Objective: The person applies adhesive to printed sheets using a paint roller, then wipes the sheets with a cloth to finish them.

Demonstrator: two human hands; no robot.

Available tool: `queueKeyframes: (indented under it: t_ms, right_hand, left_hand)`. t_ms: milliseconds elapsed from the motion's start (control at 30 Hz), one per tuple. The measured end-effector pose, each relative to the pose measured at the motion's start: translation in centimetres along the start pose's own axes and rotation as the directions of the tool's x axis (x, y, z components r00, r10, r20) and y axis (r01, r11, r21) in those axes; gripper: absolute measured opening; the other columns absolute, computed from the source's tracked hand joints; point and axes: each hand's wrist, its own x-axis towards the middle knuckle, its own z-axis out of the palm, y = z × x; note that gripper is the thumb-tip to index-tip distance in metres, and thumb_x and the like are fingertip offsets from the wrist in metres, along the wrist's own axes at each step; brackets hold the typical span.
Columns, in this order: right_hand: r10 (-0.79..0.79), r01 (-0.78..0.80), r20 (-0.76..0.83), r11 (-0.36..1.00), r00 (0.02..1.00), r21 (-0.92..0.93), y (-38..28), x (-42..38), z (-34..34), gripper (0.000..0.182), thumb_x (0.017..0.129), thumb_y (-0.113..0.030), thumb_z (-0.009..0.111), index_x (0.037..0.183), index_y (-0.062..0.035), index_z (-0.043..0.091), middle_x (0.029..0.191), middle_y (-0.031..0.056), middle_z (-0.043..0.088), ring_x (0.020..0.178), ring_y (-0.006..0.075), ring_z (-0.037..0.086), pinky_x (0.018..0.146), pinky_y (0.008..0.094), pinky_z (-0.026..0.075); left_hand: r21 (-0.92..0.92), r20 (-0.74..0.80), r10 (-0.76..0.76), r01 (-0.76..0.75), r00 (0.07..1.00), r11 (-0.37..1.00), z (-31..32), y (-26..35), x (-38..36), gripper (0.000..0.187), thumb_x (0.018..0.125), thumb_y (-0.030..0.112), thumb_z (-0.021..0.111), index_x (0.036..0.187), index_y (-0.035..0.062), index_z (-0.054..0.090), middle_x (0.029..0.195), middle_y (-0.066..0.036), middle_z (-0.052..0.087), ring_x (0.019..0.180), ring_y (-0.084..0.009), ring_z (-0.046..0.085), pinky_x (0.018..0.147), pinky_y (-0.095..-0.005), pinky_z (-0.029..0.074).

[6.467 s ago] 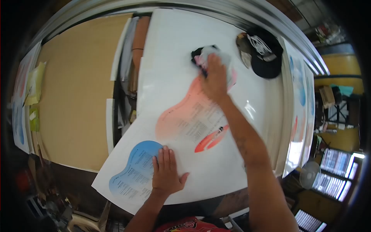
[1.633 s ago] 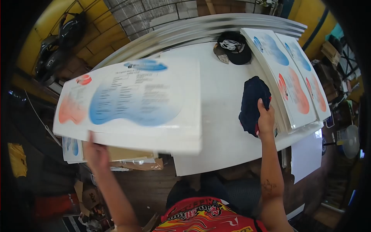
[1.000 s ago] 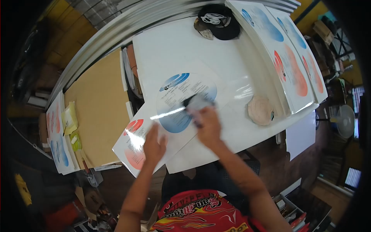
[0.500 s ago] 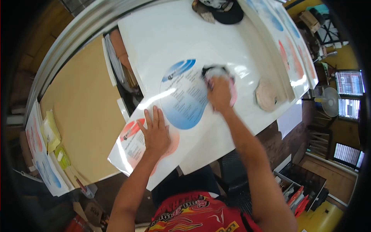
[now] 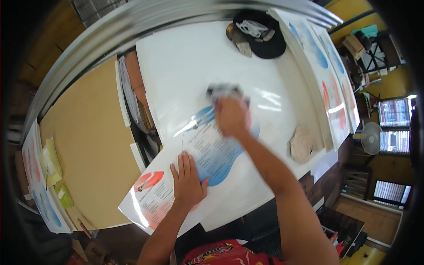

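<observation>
My left hand point(image 5: 189, 183) lies flat with fingers stretched out on a glossy printed sheet point(image 5: 174, 152), between its red print point(image 5: 150, 180) and its blue print point(image 5: 221, 170). Closed around a bunched cloth point(image 5: 223, 89), my right hand point(image 5: 232, 117) is over the far right part of the blue print. The cloth looks black, white and pink, and both it and the hand are smeared by motion. Beneath the printed sheet is a large white sheet point(image 5: 185, 57). Small dark text covers both prints, too fine to read.
A black cap point(image 5: 269, 46) with items in it lies at the far side. A round beige pad point(image 5: 301, 145) is on the right. Brown board point(image 5: 88, 145) covers the left of the table, with a yellow-green packet point(image 5: 65, 197). More printed sheets point(image 5: 338, 97) lie at the right edge.
My right hand has moved the cloth leftward and away from me, toward the top of the blue print. My left hand stays flat on the sheet. The camera view has shifted.
</observation>
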Motion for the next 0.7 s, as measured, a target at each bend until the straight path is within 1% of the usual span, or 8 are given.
queueKeyframes:
  t_ms: [33, 100, 233, 367, 400, 500, 567, 700]
  right_hand:
    - [-0.031, 0.098, 0.393, 0.984, 0.919, -0.151, -2.7, -2.8, -3.8, 0.013, 0.083, -0.016, 0.069, 0.095, -0.0121, 0.072, 0.099, 0.0127, 0.071, 0.103, 0.0334, 0.065, 0.098, 0.0439, 0.047]
    - [-0.533, 0.516, 0.066, 0.838, 0.843, 0.179, 1.4, -6.3, -0.6, 0.029, 0.069, -0.016, 0.075, 0.098, -0.0148, 0.072, 0.104, 0.0087, 0.070, 0.108, 0.0302, 0.064, 0.104, 0.0421, 0.045]
    - [-0.232, 0.209, 0.169, 0.968, 0.958, 0.141, 2.8, 4.8, -2.2, 0.018, 0.088, -0.027, 0.067, 0.094, -0.0104, 0.070, 0.086, 0.0136, 0.070, 0.093, 0.0348, 0.067, 0.087, 0.0464, 0.051]
    - [-0.124, 0.158, -0.236, 0.978, 0.964, 0.134, 2.9, 7.3, 2.1, 0.026, 0.095, -0.030, 0.060, 0.085, -0.0069, 0.067, 0.079, 0.0136, 0.069, 0.083, 0.0363, 0.067, 0.080, 0.0459, 0.052]
    - [-0.035, 0.029, 0.042, 0.990, 0.999, 0.141, 1.4, 3.6, 0.4, 0.024, 0.094, -0.026, 0.058, 0.084, -0.0073, 0.070, 0.079, 0.0139, 0.069, 0.082, 0.0348, 0.068, 0.078, 0.0466, 0.053]
    - [-0.527, 0.484, 0.131, 0.836, 0.840, 0.259, 4.2, -8.4, -0.1, 0.031, 0.070, -0.021, 0.077, 0.099, -0.0118, 0.072, 0.091, 0.0072, 0.070, 0.101, 0.0274, 0.066, 0.099, 0.0390, 0.048]
    - [-0.581, 0.506, 0.445, 0.814, 0.682, 0.287, 6.2, -4.8, -2.4, 0.029, 0.077, -0.022, 0.074, 0.103, -0.0113, 0.070, 0.102, 0.0073, 0.070, 0.101, 0.0269, 0.066, 0.098, 0.0421, 0.049]
    - [-0.315, 0.299, 0.195, 0.948, 0.929, 0.107, 3.6, 7.8, -2.0, 0.023, 0.095, -0.031, 0.061, 0.099, -0.0101, 0.070, 0.095, 0.0133, 0.071, 0.095, 0.0326, 0.068, 0.087, 0.0465, 0.051]
  left_hand:
    - [-0.018, -0.001, 0.006, -0.006, 1.000, 1.000, -0.2, -0.1, 0.1, 0.093, 0.093, 0.045, 0.060, 0.152, -0.0167, 0.022, 0.163, -0.033, 0.016, 0.154, -0.0470, 0.011, 0.120, -0.0665, 0.007]
    - [-0.055, 0.018, 0.020, -0.019, 1.000, 0.998, 0.4, -0.4, 0.1, 0.094, 0.093, 0.043, 0.060, 0.152, -0.0187, 0.020, 0.163, -0.035, 0.013, 0.153, -0.0500, 0.009, 0.120, -0.0677, 0.004]
    - [-0.035, 0.039, -0.004, 0.005, 0.999, 0.999, 0.3, -0.4, 0.6, 0.094, 0.092, 0.042, 0.059, 0.151, -0.0193, 0.018, 0.163, -0.036, 0.011, 0.153, -0.0509, 0.007, 0.119, -0.0683, 0.002]
    - [-0.019, 0.041, -0.003, 0.004, 0.999, 1.000, 0.1, 0.1, -0.1, 0.096, 0.091, 0.041, 0.060, 0.152, -0.0182, 0.016, 0.163, -0.037, 0.011, 0.153, -0.0518, 0.009, 0.119, -0.0689, 0.002]
    - [-0.013, 0.024, 0.003, -0.002, 1.000, 1.000, 0.4, 0.0, -0.2, 0.096, 0.091, 0.040, 0.061, 0.153, -0.0179, 0.016, 0.163, -0.037, 0.011, 0.153, -0.0520, 0.009, 0.119, -0.0690, 0.002]
    - [-0.006, 0.007, 0.013, -0.013, 1.000, 1.000, 0.4, -0.2, 0.3, 0.096, 0.090, 0.039, 0.061, 0.153, -0.0177, 0.016, 0.163, -0.037, 0.012, 0.152, -0.0527, 0.011, 0.119, -0.0695, 0.002]
    - [0.008, 0.019, 0.003, -0.003, 1.000, 1.000, 0.4, -0.1, 0.1, 0.096, 0.090, 0.039, 0.061, 0.153, -0.0176, 0.016, 0.163, -0.037, 0.013, 0.152, -0.0529, 0.011, 0.118, -0.0700, 0.002]
    - [0.050, 0.001, -0.004, 0.004, 1.000, 0.999, 0.5, 0.0, 0.1, 0.095, 0.089, 0.038, 0.060, 0.153, -0.0173, 0.016, 0.163, -0.037, 0.013, 0.152, -0.0529, 0.011, 0.118, -0.0714, 0.001]
